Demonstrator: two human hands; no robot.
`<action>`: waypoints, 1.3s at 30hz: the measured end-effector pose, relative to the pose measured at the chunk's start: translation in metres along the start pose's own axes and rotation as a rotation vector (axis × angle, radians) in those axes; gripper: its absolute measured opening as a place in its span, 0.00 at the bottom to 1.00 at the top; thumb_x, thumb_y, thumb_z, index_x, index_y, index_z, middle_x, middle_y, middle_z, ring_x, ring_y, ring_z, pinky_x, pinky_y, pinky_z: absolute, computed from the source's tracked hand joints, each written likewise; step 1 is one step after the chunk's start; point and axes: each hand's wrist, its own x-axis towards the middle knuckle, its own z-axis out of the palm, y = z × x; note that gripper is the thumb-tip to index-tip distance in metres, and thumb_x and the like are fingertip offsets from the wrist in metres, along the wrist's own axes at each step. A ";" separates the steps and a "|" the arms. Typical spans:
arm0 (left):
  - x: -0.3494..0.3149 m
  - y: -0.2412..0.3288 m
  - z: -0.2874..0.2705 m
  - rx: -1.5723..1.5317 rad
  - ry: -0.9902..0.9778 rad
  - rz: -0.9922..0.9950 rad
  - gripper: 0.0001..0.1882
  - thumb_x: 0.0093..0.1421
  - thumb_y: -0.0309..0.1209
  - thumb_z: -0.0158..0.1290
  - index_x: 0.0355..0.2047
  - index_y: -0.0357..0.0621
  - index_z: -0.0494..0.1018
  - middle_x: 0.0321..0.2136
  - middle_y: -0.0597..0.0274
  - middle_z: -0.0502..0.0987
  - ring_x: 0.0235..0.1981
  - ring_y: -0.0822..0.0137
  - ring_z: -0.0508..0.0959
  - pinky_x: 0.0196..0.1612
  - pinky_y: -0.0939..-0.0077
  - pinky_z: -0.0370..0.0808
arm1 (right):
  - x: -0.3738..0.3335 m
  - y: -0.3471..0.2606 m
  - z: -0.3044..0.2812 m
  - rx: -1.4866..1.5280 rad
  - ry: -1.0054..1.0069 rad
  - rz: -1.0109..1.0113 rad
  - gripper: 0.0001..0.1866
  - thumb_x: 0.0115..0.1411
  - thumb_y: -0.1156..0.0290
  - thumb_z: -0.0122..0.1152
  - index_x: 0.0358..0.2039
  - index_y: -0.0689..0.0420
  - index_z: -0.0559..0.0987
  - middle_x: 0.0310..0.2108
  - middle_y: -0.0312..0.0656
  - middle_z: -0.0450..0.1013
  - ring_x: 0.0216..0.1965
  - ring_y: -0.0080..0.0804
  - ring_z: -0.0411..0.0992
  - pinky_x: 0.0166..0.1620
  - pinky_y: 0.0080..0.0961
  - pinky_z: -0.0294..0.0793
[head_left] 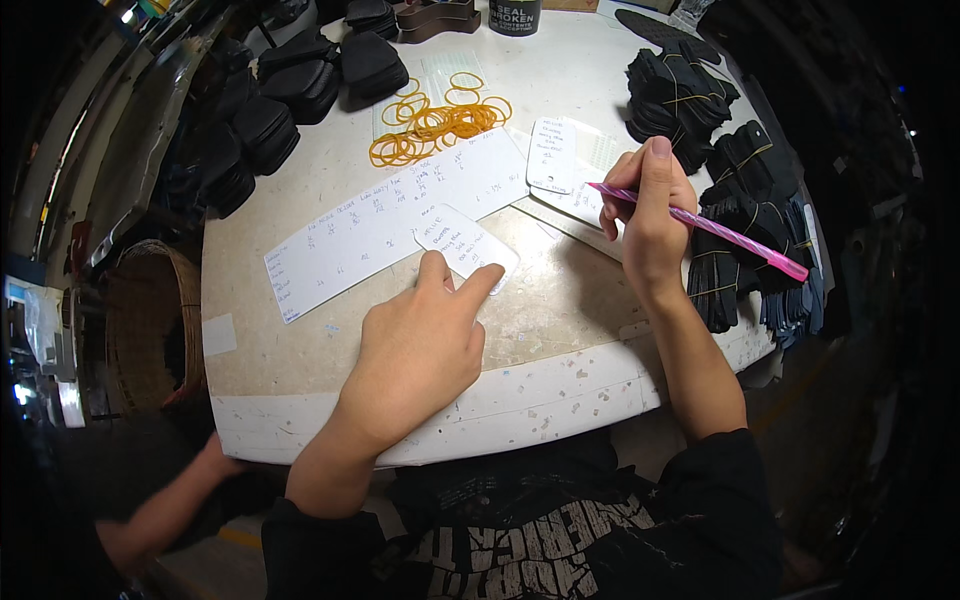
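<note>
My right hand [655,215] grips a pink striped pen [735,236], its tip pointing left over the papers. My left hand [420,345] lies on the table with thumb and index finger spread, their tips pressing on a white handwritten tag [465,245] with rounded corners. Under that tag is a long white paper strip [345,235] with handwritten columns. A second handwritten tag [551,152] with a small hole lies left of the pen tip, on other papers. Beyond the strip is a heap of orange rubber bands [445,128].
Stacks of black flat pieces [300,75] stand at the far left. More black pieces bundled with bands [680,95] line the right edge. A dark can [514,14] stands at the back. A wicker basket [150,320] is left of the table; another person's arm [180,500] shows lower left.
</note>
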 end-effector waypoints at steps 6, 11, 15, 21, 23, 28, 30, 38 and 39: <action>-0.001 0.000 -0.002 0.010 0.012 0.018 0.26 0.62 0.28 0.49 0.61 0.56 0.76 0.46 0.43 0.74 0.38 0.49 0.83 0.44 0.60 0.81 | 0.000 0.000 0.001 -0.006 -0.023 0.002 0.27 0.81 0.55 0.37 0.25 0.57 0.66 0.18 0.38 0.64 0.17 0.20 0.61 0.17 0.19 0.62; -0.002 0.000 -0.002 0.003 0.031 0.030 0.26 0.62 0.27 0.49 0.61 0.56 0.76 0.46 0.45 0.74 0.38 0.49 0.83 0.44 0.59 0.81 | 0.000 0.000 0.002 0.020 -0.003 -0.008 0.27 0.80 0.54 0.38 0.24 0.57 0.68 0.17 0.35 0.64 0.15 0.18 0.60 0.16 0.18 0.60; -0.001 0.000 -0.003 -0.005 0.019 0.019 0.26 0.61 0.27 0.49 0.61 0.56 0.76 0.46 0.46 0.74 0.38 0.49 0.83 0.44 0.59 0.81 | -0.002 -0.001 0.001 -0.004 -0.032 0.060 0.27 0.80 0.54 0.38 0.25 0.57 0.66 0.19 0.37 0.65 0.16 0.19 0.61 0.16 0.19 0.62; -0.001 0.000 -0.004 -0.014 0.015 0.023 0.26 0.62 0.27 0.48 0.61 0.56 0.76 0.45 0.46 0.75 0.38 0.49 0.83 0.44 0.59 0.81 | -0.002 -0.002 -0.002 -0.021 -0.065 0.028 0.27 0.80 0.54 0.38 0.25 0.57 0.67 0.19 0.37 0.65 0.15 0.19 0.61 0.16 0.19 0.61; -0.001 0.000 -0.004 -0.019 0.017 0.023 0.26 0.62 0.27 0.48 0.61 0.55 0.76 0.45 0.46 0.75 0.38 0.49 0.83 0.44 0.59 0.81 | 0.001 -0.002 -0.004 0.002 -0.047 0.009 0.27 0.80 0.54 0.38 0.25 0.57 0.67 0.19 0.37 0.65 0.15 0.19 0.61 0.16 0.19 0.61; 0.000 0.000 -0.002 -0.023 0.032 0.017 0.25 0.62 0.27 0.48 0.59 0.55 0.76 0.45 0.47 0.75 0.39 0.48 0.83 0.44 0.59 0.80 | 0.001 -0.002 -0.003 -0.013 -0.060 0.043 0.28 0.80 0.52 0.40 0.24 0.57 0.69 0.17 0.36 0.65 0.13 0.18 0.60 0.16 0.18 0.60; 0.000 -0.001 -0.002 -0.012 0.049 0.024 0.24 0.62 0.27 0.48 0.59 0.55 0.76 0.44 0.47 0.75 0.39 0.48 0.83 0.45 0.58 0.80 | -0.002 -0.002 0.000 -0.055 -0.115 0.115 0.29 0.80 0.51 0.41 0.24 0.56 0.70 0.17 0.35 0.65 0.13 0.17 0.59 0.16 0.18 0.59; 0.001 -0.001 -0.004 -0.025 0.019 -0.002 0.24 0.61 0.28 0.49 0.58 0.57 0.76 0.45 0.49 0.76 0.39 0.49 0.83 0.44 0.58 0.80 | -0.027 0.007 0.027 -0.264 -0.523 0.130 0.18 0.75 0.69 0.52 0.27 0.65 0.75 0.16 0.39 0.66 0.20 0.19 0.60 0.26 0.27 0.63; 0.001 -0.001 -0.004 -0.026 0.016 -0.003 0.24 0.61 0.28 0.49 0.59 0.57 0.76 0.45 0.49 0.76 0.39 0.49 0.83 0.44 0.58 0.80 | -0.027 0.008 0.029 -0.313 -0.564 0.109 0.16 0.74 0.70 0.54 0.29 0.65 0.77 0.16 0.43 0.68 0.18 0.24 0.63 0.25 0.28 0.65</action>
